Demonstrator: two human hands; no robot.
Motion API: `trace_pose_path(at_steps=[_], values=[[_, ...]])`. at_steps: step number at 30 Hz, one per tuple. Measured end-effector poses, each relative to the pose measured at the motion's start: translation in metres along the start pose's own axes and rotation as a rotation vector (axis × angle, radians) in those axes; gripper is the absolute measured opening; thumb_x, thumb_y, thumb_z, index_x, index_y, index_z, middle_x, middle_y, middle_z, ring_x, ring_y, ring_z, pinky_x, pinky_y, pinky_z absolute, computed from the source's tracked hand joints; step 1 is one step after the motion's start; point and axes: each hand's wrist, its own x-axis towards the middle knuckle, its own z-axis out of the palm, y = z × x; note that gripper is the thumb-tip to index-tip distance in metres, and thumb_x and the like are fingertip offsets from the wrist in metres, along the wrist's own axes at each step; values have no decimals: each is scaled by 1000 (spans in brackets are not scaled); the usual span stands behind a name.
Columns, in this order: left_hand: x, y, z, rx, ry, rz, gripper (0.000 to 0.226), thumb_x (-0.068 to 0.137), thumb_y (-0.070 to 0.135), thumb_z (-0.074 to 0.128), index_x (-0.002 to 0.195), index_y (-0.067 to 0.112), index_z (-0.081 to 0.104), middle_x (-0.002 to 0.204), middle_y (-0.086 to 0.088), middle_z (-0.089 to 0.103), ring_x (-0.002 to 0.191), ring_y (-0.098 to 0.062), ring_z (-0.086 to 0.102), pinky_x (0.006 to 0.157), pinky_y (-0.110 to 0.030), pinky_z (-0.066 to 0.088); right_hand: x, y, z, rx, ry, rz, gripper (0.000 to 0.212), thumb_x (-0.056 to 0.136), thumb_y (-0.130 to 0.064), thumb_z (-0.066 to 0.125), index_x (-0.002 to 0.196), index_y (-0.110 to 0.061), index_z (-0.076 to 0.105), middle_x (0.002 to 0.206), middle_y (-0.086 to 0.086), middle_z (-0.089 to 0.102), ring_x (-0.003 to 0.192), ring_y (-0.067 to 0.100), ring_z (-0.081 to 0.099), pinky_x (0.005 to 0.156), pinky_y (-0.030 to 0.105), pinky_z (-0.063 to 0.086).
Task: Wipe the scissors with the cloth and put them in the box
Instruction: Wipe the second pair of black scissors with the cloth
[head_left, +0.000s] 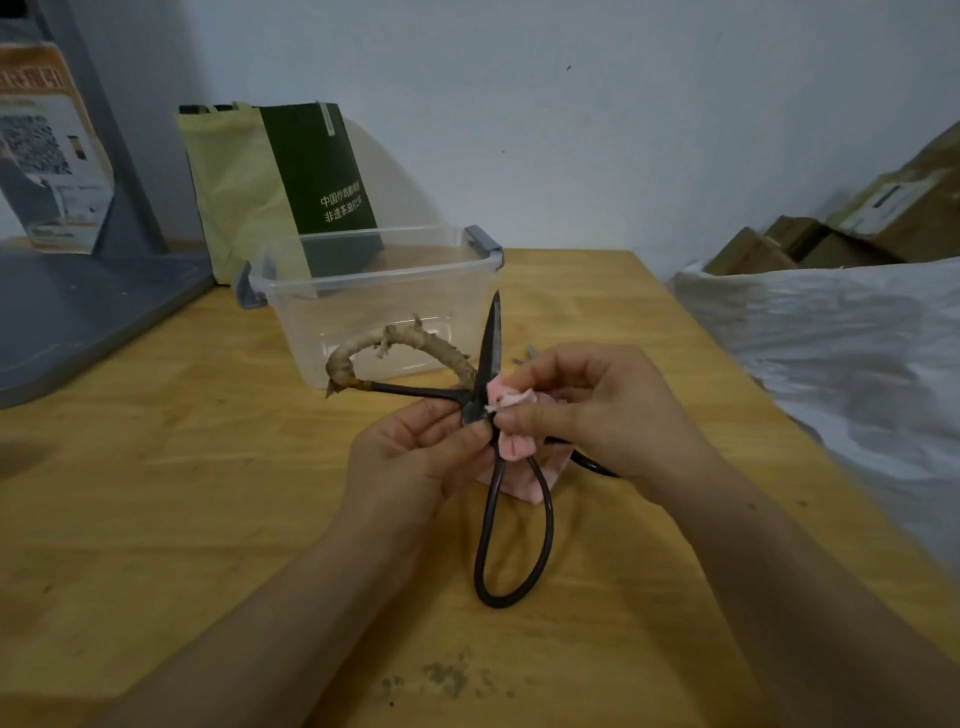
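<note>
Old dark iron scissors (491, 343) are held above the wooden table, blades spread wide. One blade points up toward the box; the other side runs left to a handle wrapped in frayed beige cloth. A bare dark handle loop hangs down near me. My left hand (415, 457) pinches the scissors at the pivot. My right hand (597, 410) pinches a bunched pink cloth (511, 447) against the pivot and the lower blade. The clear plastic box (363, 291) with grey latches stands open just behind the scissors.
A dark green and pale yellow paper bag (275, 182) stands behind the box against the wall. A grey stand base (78, 312) lies at the left. White plastic sheeting (841, 332) and cardboard boxes (831, 234) lie off the table's right edge. Dark crumbs (441, 680) sit near the front edge.
</note>
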Motion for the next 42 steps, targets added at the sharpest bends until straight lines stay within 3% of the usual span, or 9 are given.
trace_pose_path(at_steps=[3, 12, 15, 21, 26, 29, 32, 36, 42], values=[[1, 1, -5, 0, 19, -26, 40, 65, 3, 65, 105, -5, 64, 99, -21, 70, 85, -26, 70, 65, -23, 57, -2, 2, 5, 7, -70, -44, 14, 72, -9, 79, 85, -13, 77, 79, 13, 72, 73, 20, 70, 66, 37, 59], [2, -1, -6, -18, 22, -34, 32, 65, -1, 65, 97, -4, 67, 84, -17, 69, 74, -21, 70, 62, -21, 56, 3, 13, 23, -61, 38, -97, 13, 79, -13, 74, 77, -25, 71, 90, -3, 73, 86, 8, 68, 81, 26, 55], [1, 0, -7, -3, 32, -31, 30, 65, -1, 65, 94, -3, 68, 84, -17, 70, 74, -20, 70, 61, -21, 56, 2, 12, 28, -329, 46, -145, 17, 87, -25, 66, 79, -39, 58, 101, -9, 67, 96, 5, 61, 85, 30, 52], [0, 0, -4, 49, 57, 3, 26, 63, -1, 67, 89, 2, 71, 83, -15, 71, 73, -19, 69, 66, -25, 59, -3, 8, 45, -719, 67, -259, 11, 99, -27, 43, 109, -22, 45, 105, -5, 45, 87, 18, 55, 68, 39, 51], [-1, -3, 2, 83, 72, 18, 33, 76, -11, 63, 65, 17, 77, 70, -2, 72, 68, -14, 70, 63, -24, 58, 10, 10, 36, -321, 143, 9, 9, 97, -33, 48, 89, -31, 47, 85, -9, 58, 71, 12, 60, 62, 33, 53], [0, -3, 4, 89, 35, 14, 22, 78, -10, 62, 86, 7, 72, 84, -12, 73, 76, -20, 70, 65, -25, 58, 12, 13, 24, -93, 296, 48, 7, 91, -27, 62, 84, -27, 59, 88, -6, 66, 84, 11, 65, 74, 32, 54], [2, -4, 1, 78, 37, 22, 20, 77, -9, 63, 90, 4, 69, 85, -12, 72, 75, -20, 70, 63, -23, 57, 4, 9, 15, 82, 154, 26, 6, 87, -18, 67, 82, -17, 70, 72, -1, 69, 63, 9, 66, 54, 23, 50], [1, -5, -5, 146, 32, 33, 28, 75, -6, 66, 102, -1, 67, 100, -20, 69, 86, -27, 70, 69, -25, 57, -1, 6, 21, 47, -9, -12, 6, 78, -8, 73, 82, -13, 76, 73, -5, 72, 64, 8, 68, 54, 19, 53], [-2, -2, -2, 165, -2, 80, 21, 78, -8, 63, 91, 6, 72, 89, -16, 72, 78, -24, 71, 63, -24, 56, 1, 12, 38, -142, 176, -48, 17, 84, -22, 70, 72, -33, 63, 75, 3, 68, 61, 17, 65, 47, 33, 56]])
